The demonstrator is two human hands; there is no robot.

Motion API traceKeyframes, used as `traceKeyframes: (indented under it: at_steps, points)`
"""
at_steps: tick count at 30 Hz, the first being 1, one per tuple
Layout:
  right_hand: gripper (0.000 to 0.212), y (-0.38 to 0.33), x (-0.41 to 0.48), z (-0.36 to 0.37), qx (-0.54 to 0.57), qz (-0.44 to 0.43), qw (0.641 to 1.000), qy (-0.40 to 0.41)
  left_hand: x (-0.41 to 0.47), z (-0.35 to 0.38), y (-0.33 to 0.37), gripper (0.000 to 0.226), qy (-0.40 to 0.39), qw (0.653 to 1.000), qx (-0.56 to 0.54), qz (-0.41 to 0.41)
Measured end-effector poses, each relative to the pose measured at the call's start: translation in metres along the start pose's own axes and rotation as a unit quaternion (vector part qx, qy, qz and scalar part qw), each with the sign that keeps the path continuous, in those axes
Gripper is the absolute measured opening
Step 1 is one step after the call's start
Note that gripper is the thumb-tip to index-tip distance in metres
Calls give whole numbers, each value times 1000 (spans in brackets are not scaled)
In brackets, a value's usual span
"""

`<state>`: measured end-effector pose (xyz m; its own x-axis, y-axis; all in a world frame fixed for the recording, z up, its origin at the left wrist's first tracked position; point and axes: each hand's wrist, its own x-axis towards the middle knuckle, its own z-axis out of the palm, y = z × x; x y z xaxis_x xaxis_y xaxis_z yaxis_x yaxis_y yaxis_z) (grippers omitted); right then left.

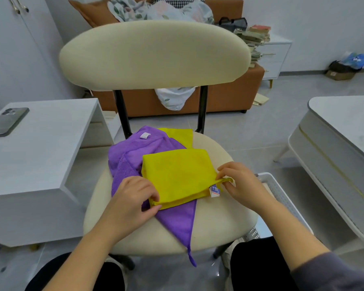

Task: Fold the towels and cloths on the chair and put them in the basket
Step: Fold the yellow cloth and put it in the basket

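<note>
Together the left hand point(132, 198) and right hand point(243, 185) each pinch a corner of the folded yellow cloth point(177, 175).

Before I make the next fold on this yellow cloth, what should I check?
1. Left hand pinches the folded yellow microfibre cloth at its near left corner: ok.
2. Right hand pinches its right corner, by the loop: ok.
3. Near edges flush: not ok, the lower layer pokes out.
4. Purple fleecy towel underneath kept out of the left pinch: cannot tell.
5. White perforated plastic basket beside the cream padded chair, on the right: ok.
</note>
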<state>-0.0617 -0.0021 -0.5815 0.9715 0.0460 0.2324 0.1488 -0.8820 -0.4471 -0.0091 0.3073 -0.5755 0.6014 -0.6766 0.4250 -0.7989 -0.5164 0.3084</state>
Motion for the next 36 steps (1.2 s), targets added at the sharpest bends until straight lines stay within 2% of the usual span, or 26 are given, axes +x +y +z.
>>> traceKeyframes:
  at_steps: [4, 6, 9, 11, 14, 15, 17, 20, 23, 25, 30, 33, 36]
  points:
    - [42, -1, -1, -1, -19, 5, 999, -50, 0, 1, 2, 19, -25, 999, 23, 7]
    - [50, -1, -1, -1, -15, 17, 998, -65, -2, 4, 0, 26, -42, 999, 25, -5]
    - [49, 1, 0, -1, -8, 43, 994, -101, -3, 7, -1, 42, -38, 998, -3, -42]
    - [47, 0, 2, -2, 42, 92, 991, -93, 0, 6, 2, 42, -2, 994, -62, -93]
    - [39, -3, 7, -3, 143, 155, 978, -1, 9, 0, 5, 11, 115, 968, -128, -185]
    - [39, -4, 9, -3, 158, 160, 974, 26, 13, -2, 3, 8, 150, 959, -124, -206]
    - [37, -6, 17, -3, 161, 154, 974, 43, 24, -7, -5, 20, 182, 948, -103, -241]
    - [35, -14, 34, 1, 158, 155, 975, 25, 39, -10, -22, 33, 138, 952, -84, -262]
    - [41, -23, 53, 7, 149, 148, 977, 24, 50, -6, -30, 39, 55, 960, -92, -258]
    - [49, -32, 61, 15, 128, 115, 985, 9, 55, -3, -31, 38, 30, 960, -104, -258]
    - [63, -46, 66, 50, 33, 52, 993, -101, 57, 4, -41, 23, 27, 964, -87, -251]
    - [71, -42, 65, 63, -30, 49, 990, -126, 55, 3, -54, 27, 51, 945, -120, -302]
    - [85, -42, 66, 66, -64, 50, 988, -129, 57, 5, -66, 33, 42, 912, -180, -367]
